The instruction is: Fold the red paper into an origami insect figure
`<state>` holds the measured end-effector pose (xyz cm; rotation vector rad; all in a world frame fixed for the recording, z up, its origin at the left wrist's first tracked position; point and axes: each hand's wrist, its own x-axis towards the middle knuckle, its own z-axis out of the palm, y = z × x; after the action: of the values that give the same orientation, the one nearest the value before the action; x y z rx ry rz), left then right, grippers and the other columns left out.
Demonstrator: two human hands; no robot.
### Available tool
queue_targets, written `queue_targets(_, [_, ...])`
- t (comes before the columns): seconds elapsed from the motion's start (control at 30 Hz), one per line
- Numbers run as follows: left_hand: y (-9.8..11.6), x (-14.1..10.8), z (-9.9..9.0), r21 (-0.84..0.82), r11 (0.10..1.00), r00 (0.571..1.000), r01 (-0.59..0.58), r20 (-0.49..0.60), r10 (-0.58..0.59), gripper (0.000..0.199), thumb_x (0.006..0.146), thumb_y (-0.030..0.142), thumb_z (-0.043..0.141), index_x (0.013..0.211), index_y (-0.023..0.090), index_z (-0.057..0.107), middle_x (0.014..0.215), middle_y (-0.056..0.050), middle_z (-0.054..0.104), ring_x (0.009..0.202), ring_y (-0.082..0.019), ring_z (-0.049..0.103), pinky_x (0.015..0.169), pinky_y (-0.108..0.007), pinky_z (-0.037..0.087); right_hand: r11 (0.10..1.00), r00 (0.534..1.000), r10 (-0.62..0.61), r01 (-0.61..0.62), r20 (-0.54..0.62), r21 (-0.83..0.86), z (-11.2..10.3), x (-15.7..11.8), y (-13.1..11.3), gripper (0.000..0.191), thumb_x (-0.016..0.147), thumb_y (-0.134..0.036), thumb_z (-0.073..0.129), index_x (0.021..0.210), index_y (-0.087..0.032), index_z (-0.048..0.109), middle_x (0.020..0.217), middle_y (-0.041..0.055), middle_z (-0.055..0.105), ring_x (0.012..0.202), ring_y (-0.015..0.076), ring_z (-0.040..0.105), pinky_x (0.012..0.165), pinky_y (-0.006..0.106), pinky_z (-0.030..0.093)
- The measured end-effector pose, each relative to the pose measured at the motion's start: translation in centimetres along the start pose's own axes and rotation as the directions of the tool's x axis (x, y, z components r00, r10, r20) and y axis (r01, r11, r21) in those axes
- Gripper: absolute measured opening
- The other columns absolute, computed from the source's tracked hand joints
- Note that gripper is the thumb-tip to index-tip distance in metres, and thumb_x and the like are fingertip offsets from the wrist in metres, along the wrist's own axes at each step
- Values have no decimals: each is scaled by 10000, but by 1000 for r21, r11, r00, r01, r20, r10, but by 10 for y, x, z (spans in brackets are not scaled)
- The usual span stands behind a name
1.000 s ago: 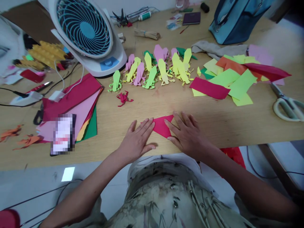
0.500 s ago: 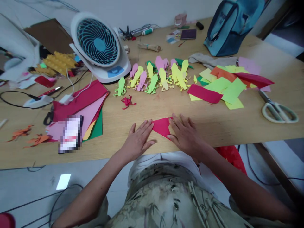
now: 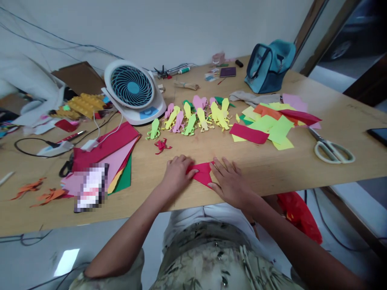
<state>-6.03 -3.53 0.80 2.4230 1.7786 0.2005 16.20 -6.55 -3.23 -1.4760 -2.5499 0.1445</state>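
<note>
A folded piece of red paper [image 3: 202, 173] lies on the table near its front edge, between my two hands. My left hand [image 3: 178, 173] has its fingers curled around the paper's left corner, the thumb pressed on top. Flat on the right edge of the paper rests my right hand [image 3: 228, 177], its fingers spread, hiding part of that edge. A small red folded-paper frog [image 3: 162, 146] sits just beyond my left hand. Farther back stand several yellow, pink and green paper frogs [image 3: 189, 124] in rows.
Loose coloured sheets [image 3: 266, 125] and scissors [image 3: 332, 151] lie to the right. On the left are a stack of large coloured paper [image 3: 104, 145], a phone [image 3: 90, 187], orange paper frogs [image 3: 50, 196] and a fan [image 3: 133, 92]. A blue bag [image 3: 267, 68] stands at the back.
My left hand has gone from lying flat to curled fingers with the thumb on the paper's left corner. My right hand stays flat. The camera view has tilted upward.
</note>
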Motion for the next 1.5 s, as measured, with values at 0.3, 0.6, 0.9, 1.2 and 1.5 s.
queue_targets(0.3, [-6,33,-6,-298,946,971,125,233,-55,198,724,178,733,886,173,618,804,-32,656,741,-196,613,646,-281,405,994,997,2,7,-82,113,3,-2,4,660,983,-428,455,1561,-135,329,1651,190,247,1511,357,254,1190,591,234])
queue_targets(0.6, [-4,52,-10,-943,289,986,164,167,-13,353,664,409,822,813,142,645,668,31,625,556,-81,516,548,-196,373,490,956,278,-58,-93,870,-22,35,37,698,912,-458,557,1494,-130,355,1321,211,629,1195,291,646,993,461,527])
queue_targets(0.9, [4,68,9,-980,-196,983,-14,23,-181,521,567,379,934,985,167,708,878,-39,758,778,-156,688,736,-258,521,163,972,234,-63,24,985,-39,132,36,447,724,-462,763,1059,-179,674,1007,98,754,841,193,697,780,354,568])
queue_targets(1.2, [-12,65,13,-972,-225,951,-71,2,-310,397,590,374,925,863,156,737,856,-35,761,733,-135,666,744,-259,524,114,994,99,-47,36,992,-14,138,23,425,706,-445,786,1028,-182,699,1019,79,761,996,235,699,915,407,553])
queue_targets(1.5, [-7,64,16,-980,-190,931,-65,9,-364,386,594,388,913,710,144,637,669,21,651,609,-91,578,622,-212,462,362,982,-72,-136,174,922,5,125,20,228,739,-398,722,711,-179,664,663,-2,669,608,154,610,556,260,474])
